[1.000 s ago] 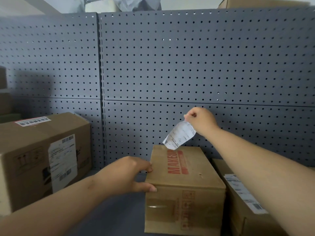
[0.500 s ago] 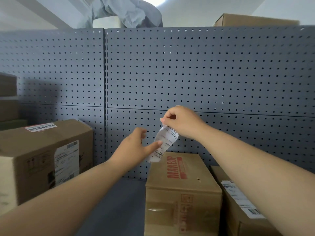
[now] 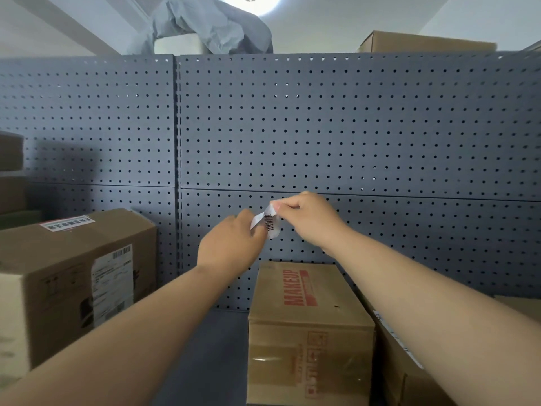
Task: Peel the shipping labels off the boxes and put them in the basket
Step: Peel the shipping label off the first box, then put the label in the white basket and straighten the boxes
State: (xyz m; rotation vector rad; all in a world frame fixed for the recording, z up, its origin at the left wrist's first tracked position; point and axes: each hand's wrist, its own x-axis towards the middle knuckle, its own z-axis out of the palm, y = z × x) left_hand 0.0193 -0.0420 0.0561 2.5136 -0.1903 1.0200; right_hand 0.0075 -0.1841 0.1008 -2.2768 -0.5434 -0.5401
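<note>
counted in view — two hands: left hand point(image 3: 231, 244) and right hand point(image 3: 307, 219). one peeled label point(image 3: 268, 224) is pinched between them. cardboard boxes at shelf level: three — makeup box point(image 3: 307, 317), left box point(image 3: 73, 276), right box point(image 3: 409, 361). labels seen stuck on boxes: three — side label point(image 3: 112, 284), top sticker point(image 3: 68, 223), right-box label point(image 3: 392, 332).

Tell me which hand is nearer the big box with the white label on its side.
Left. The left hand is raised just right of that box; the right hand is farther right.
</note>
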